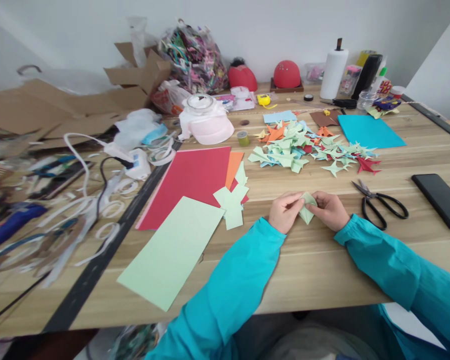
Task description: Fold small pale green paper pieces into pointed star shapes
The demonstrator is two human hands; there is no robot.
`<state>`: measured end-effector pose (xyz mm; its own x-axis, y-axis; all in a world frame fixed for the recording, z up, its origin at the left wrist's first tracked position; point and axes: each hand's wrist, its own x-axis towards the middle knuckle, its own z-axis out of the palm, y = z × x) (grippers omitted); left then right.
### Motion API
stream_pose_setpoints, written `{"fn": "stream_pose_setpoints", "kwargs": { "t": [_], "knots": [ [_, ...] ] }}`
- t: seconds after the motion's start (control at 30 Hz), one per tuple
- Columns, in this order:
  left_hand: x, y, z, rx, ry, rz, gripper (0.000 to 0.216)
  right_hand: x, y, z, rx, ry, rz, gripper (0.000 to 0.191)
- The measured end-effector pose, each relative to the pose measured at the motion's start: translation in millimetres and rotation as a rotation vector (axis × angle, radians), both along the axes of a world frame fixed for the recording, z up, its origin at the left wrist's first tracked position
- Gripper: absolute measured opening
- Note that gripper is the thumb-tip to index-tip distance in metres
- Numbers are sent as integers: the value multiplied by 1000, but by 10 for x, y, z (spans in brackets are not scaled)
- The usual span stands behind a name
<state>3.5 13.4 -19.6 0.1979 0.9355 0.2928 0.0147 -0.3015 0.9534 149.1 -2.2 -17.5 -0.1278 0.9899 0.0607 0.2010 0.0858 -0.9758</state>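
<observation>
Between my two hands is a small folded piece of pale green paper (306,214), its pointed end toward me. My left hand (285,211) pinches its left edge with thumb and fingers. On the opposite edge, my right hand (330,210) grips the same paper, fingers curled. Behind them lies a pile of folded paper shapes (292,145) in green, blue, orange and red. Loose pale green paper pieces (232,205) rest left of my hands, beside a large green sheet (172,250). Black-handled scissors (382,202) lie to the right.
A red sheet (191,180) lies at left centre and a bright blue sheet (371,131) at back right. A black phone (440,200) sits near the right edge. Cables, a white power strip (137,162) and cardboard boxes (60,105) crowd the left. Against the wall stands a paper roll (333,75).
</observation>
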Motion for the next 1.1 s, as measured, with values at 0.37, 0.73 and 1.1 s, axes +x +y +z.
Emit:
{"fn": "stream_pose_setpoints", "kwargs": {
  "t": [0.37, 0.73, 1.1],
  "knots": [
    [-9, -12, 42, 35, 0, -9, 17, 15, -21, -42, 77, -161, 40, 13],
    [-2, 26, -22, -373, -249, -55, 34, 7, 13, 15, -80, 136, -33, 21],
    [18, 59, -81, -521, -367, -144, 38, 14, 23, 20, -84, 173, -72, 26]
  ]
}}
